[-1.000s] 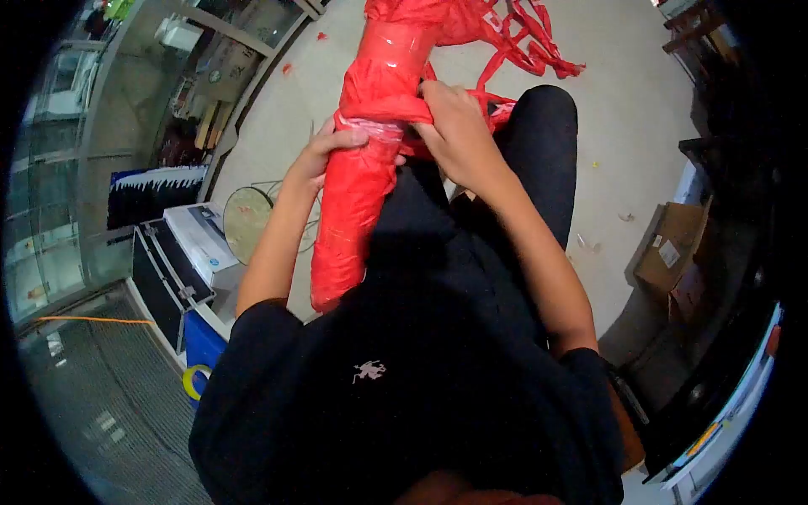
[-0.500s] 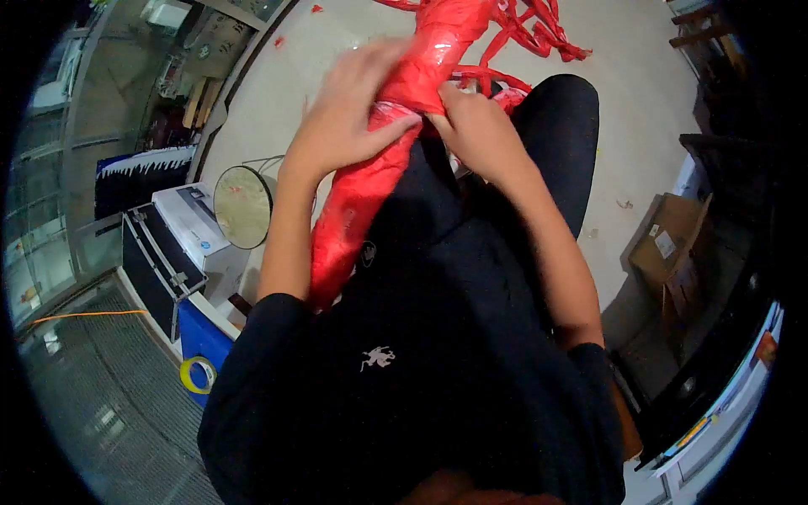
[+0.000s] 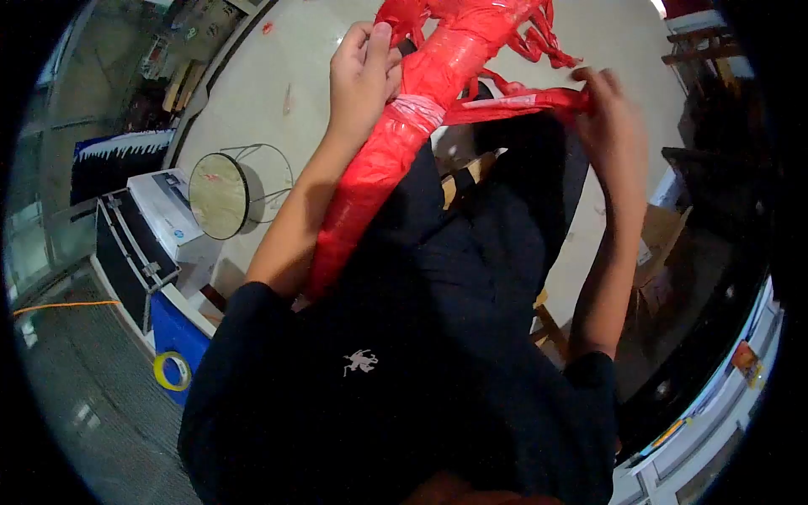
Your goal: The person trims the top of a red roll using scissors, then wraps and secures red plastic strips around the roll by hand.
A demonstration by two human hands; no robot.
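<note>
A long bundle wrapped in red plastic [image 3: 370,185] leans across my lap, slanting up and away to the right. Pale, stretched turns of plastic ring it near the middle. My left hand [image 3: 362,88] is closed at the bundle's left side, its curled fingers against the wrapping and its thumb pointing up; what lies under the fingers is partly hidden. From the bundle a red plastic strip [image 3: 522,104] runs taut to the right. Its far end is in my right hand [image 3: 613,118], which is closed and slightly blurred, above my right knee.
More red strips [image 3: 543,46] trail on the floor beyond the bundle. At left are a round-topped wire-frame stand [image 3: 219,195], a white box [image 3: 168,210], a black case [image 3: 126,252] and a yellow tape roll [image 3: 172,371]. A cardboard box [image 3: 661,244] stands at right.
My right hand has moved from the bundle out to the right, drawing the red strip taut. My left hand has shifted up along the bundle's left side and its fingers have curled.
</note>
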